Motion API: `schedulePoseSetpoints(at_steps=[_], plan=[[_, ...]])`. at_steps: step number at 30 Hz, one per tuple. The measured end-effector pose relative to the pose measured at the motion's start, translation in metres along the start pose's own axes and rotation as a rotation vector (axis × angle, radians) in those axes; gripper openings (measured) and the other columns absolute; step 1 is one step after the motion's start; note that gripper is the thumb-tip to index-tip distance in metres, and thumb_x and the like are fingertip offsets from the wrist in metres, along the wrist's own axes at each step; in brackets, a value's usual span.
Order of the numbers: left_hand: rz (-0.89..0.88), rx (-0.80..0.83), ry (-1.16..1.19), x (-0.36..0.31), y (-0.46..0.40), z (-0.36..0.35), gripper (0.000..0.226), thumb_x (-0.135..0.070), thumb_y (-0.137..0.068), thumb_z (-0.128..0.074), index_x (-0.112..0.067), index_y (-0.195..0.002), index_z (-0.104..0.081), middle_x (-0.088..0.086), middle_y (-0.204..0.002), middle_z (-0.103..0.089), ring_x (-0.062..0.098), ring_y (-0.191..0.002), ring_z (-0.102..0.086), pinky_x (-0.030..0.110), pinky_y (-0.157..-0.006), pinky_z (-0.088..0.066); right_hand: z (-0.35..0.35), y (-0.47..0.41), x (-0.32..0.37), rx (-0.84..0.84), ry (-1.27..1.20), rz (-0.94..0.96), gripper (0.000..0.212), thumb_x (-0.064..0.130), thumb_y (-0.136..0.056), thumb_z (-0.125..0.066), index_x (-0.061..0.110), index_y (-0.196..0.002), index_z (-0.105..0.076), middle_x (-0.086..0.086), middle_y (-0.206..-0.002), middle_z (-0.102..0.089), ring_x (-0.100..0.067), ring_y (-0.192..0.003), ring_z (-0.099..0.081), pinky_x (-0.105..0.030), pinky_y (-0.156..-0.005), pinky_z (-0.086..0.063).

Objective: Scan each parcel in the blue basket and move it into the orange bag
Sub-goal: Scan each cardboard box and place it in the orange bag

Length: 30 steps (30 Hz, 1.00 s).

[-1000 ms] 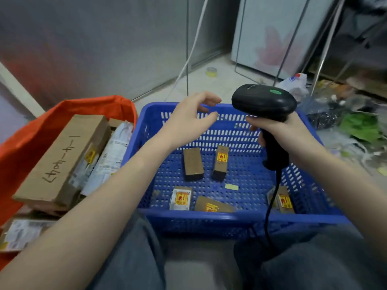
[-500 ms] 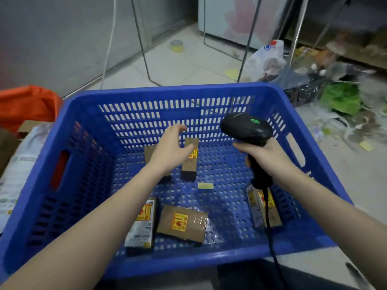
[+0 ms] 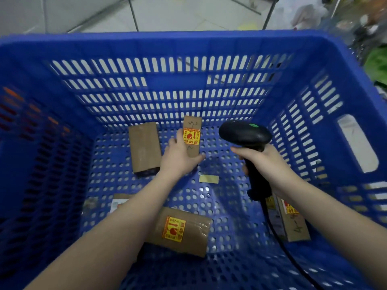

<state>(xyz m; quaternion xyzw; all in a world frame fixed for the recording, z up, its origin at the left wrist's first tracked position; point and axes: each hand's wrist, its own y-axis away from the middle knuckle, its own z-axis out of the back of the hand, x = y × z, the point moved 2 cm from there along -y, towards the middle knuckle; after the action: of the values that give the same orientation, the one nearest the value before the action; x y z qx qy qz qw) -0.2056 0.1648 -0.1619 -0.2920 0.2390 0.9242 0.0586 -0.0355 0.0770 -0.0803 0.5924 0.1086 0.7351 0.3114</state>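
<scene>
The blue basket [image 3: 188,45] fills the view, with several small brown cardboard parcels on its perforated floor. My left hand [image 3: 178,158] grips the narrow parcel with a yellow-red sticker [image 3: 191,130] near the far wall. A plain brown parcel [image 3: 144,147] lies just left of it. My right hand [image 3: 266,164] holds the black barcode scanner [image 3: 244,132] by its handle, head over the floor to the right of the gripped parcel. Another stickered parcel [image 3: 184,231] lies near the front, one [image 3: 293,220] sits under my right forearm, one [image 3: 118,203] is half hidden by my left forearm. The orange bag is out of view.
A small yellowish slip [image 3: 208,178] lies on the basket floor between my hands. The scanner cable [image 3: 280,241] trails toward me across the floor. Beyond the far rim are tiled floor and metal rack legs [image 3: 133,13]; clutter and something green [image 3: 377,61] sit at the right.
The view has dropped closer into the basket and the orange bag has left the frame. My left hand has reached down onto the stickered parcel and closed round it. The scanner has lowered into the basket.
</scene>
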Motion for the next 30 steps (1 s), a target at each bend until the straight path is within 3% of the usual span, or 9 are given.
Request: schedulePoseSetpoints(at_steps=[5,9,11,13,17,19,24,28,30], plan=[[0.059,-0.017,0.054,0.005,-0.010,-0.008,0.103,-0.039,-0.082,-0.071,-0.020,-0.152,0.002,0.010,-0.143,-0.044,0.032,-0.122,-0.051,0.045,-0.093,-0.048,-0.002,-0.005,0.000,0.024,-0.022,0.011,0.019,0.029,-0.084,-0.070,0.014,-0.080,-0.058,-0.002,-0.054,-0.053,-0.014,-0.046,-0.050,-0.027,-0.050,-0.040],[0.052,-0.101,0.177,-0.001,-0.007,0.000,0.088,-0.025,-0.086,-0.067,-0.019,-0.151,-0.008,0.007,-0.123,-0.060,0.026,-0.107,-0.060,0.035,-0.081,-0.048,0.003,-0.001,0.009,0.024,-0.057,0.037,0.019,0.026,-0.085,-0.069,0.010,-0.086,-0.060,-0.003,-0.064,-0.054,-0.013,-0.046,-0.051,-0.024,-0.049,-0.043],[0.000,-0.114,0.139,-0.008,-0.003,0.007,0.082,-0.033,-0.086,-0.065,-0.025,-0.149,-0.013,0.010,-0.130,-0.052,0.031,-0.110,-0.058,0.043,-0.088,-0.049,0.006,0.005,0.015,0.006,-0.070,0.046,0.020,0.026,-0.085,-0.069,0.008,-0.087,-0.060,-0.004,-0.063,-0.054,-0.012,-0.045,-0.051,-0.020,-0.045,-0.044],[-0.026,-0.029,0.018,-0.016,0.002,0.008,0.077,-0.038,-0.088,-0.061,-0.029,-0.149,-0.015,0.016,-0.144,-0.035,0.038,-0.116,-0.053,0.047,-0.092,-0.048,0.009,0.012,0.021,-0.004,-0.077,0.049,0.022,0.027,-0.085,-0.070,0.007,-0.085,-0.060,-0.006,-0.059,-0.053,-0.011,-0.044,-0.051,-0.018,-0.044,-0.043],[0.021,0.078,0.017,-0.019,0.006,-0.004,0.084,-0.042,-0.087,-0.063,-0.029,-0.151,-0.011,0.013,-0.157,-0.009,0.041,-0.136,-0.032,0.053,-0.106,-0.038,0.009,0.017,0.025,0.006,-0.074,0.062,0.023,0.027,-0.085,-0.069,0.006,-0.083,-0.060,-0.005,-0.058,-0.052,-0.009,-0.043,-0.051,-0.016,-0.042,-0.041],[0.043,0.044,0.024,-0.018,0.002,-0.007,0.089,-0.045,-0.085,-0.065,-0.024,-0.151,-0.009,0.013,-0.157,-0.009,0.041,-0.138,-0.029,0.053,-0.107,-0.037,0.007,0.012,0.022,-0.004,-0.061,0.062,0.020,0.028,-0.085,-0.069,0.009,-0.086,-0.061,-0.004,-0.061,-0.054,-0.009,-0.044,-0.052,-0.017,-0.044,-0.043],[0.115,0.005,0.078,-0.014,-0.012,-0.014,0.110,-0.049,-0.080,-0.070,-0.020,-0.152,0.008,0.015,-0.154,-0.016,0.038,-0.129,-0.043,0.049,-0.101,-0.044,0.000,-0.010,0.009,-0.042,-0.056,0.044,0.017,0.027,-0.084,-0.070,0.014,-0.091,-0.062,-0.001,-0.072,-0.057,-0.011,-0.047,-0.052,-0.026,-0.051,-0.045],[0.171,0.028,0.103,-0.009,-0.018,-0.028,0.117,-0.053,-0.079,-0.070,-0.021,-0.151,0.016,0.018,-0.155,-0.017,0.038,-0.130,-0.042,0.048,-0.100,-0.040,-0.002,-0.020,-0.001,-0.043,-0.009,0.046,0.012,0.029,-0.084,-0.071,0.021,-0.081,-0.062,0.004,-0.057,-0.057,-0.007,-0.043,-0.053,-0.018,-0.046,-0.044],[0.187,0.031,0.146,-0.010,-0.018,-0.032,0.115,-0.047,-0.081,-0.070,-0.020,-0.151,0.016,0.018,-0.154,-0.022,0.037,-0.130,-0.042,0.047,-0.101,-0.039,-0.001,-0.022,-0.003,-0.038,-0.011,0.053,0.011,0.027,-0.084,-0.071,0.022,-0.081,-0.062,0.004,-0.060,-0.058,-0.006,-0.043,-0.053,-0.015,-0.044,-0.043]])
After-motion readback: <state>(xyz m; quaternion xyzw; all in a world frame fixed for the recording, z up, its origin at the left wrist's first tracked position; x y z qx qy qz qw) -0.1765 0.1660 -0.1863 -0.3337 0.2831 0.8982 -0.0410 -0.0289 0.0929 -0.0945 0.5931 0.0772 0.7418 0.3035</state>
